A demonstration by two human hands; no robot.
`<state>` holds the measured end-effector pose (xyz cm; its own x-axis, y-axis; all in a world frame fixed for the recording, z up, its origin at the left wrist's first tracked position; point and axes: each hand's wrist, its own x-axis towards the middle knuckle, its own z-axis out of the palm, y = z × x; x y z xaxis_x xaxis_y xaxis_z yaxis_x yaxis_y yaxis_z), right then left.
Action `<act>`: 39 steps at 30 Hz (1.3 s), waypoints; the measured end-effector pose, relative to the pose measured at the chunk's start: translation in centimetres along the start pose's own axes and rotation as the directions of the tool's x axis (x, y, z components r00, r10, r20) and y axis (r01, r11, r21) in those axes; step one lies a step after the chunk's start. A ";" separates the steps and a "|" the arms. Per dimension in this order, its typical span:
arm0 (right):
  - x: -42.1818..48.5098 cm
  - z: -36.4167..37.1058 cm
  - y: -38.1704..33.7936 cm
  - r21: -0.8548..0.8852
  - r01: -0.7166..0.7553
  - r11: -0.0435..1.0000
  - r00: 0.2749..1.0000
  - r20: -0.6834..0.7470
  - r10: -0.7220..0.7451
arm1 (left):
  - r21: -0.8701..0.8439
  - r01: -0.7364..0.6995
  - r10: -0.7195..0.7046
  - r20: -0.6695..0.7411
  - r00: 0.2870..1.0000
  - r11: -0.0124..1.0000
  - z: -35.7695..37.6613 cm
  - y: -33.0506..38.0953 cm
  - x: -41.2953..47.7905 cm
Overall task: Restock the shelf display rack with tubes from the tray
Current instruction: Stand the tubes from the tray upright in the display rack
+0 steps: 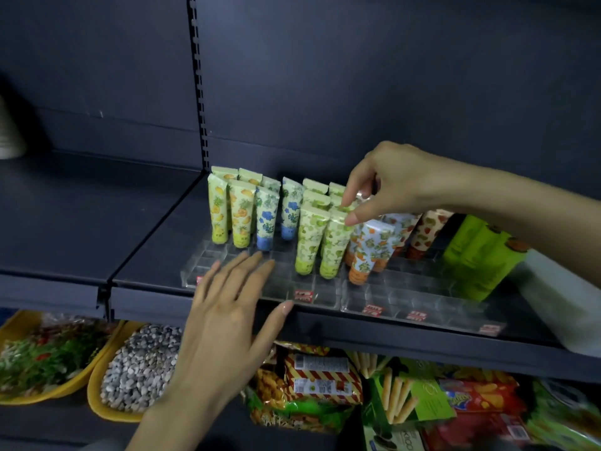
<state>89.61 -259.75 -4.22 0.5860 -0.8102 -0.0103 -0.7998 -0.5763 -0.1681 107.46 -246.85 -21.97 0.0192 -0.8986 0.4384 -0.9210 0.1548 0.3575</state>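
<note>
In the head view, a dark shelf [156, 229] is seen with a clear rack [325, 297] of small compartments set along its front edge. Tubes are stood cap-down in the rear compartments: yellow tubes [218, 209] at the left, blue tubes [267, 219] beside them, then green tubes [307, 239], with orange tubes [367, 252] and red-patterned tubes [426, 232] further right.

The top of one green tube [338, 208] in the right-hand green row is pinched between the thumb and forefinger of the right hand [390, 187], the other fingers being curled.

The left hand [227, 307] is held flat and relaxed, fingers straight and spread over the front compartments; whether the rack is touched cannot be told.

Green boxes [478, 255] are placed at the right, and a white object [559, 304] is cut off by the edge. Snack packets [322, 379] and yellow bowls [97, 395] are kept below.
</note>
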 end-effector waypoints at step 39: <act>-23.9 -0.7 44.2 0.280 -0.548 0.788 0.832 0.090 0.547 | -0.079 -0.441 0.426 0.452 0.784 0.894 12.1 35.8 16.6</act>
<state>40.17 -265.93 -10.75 0.0616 -0.9800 -0.1890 -0.9150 0.0202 -0.4030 70.15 -261.21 -11.85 -0.5534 -0.8238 0.1232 -0.8012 0.5669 0.1918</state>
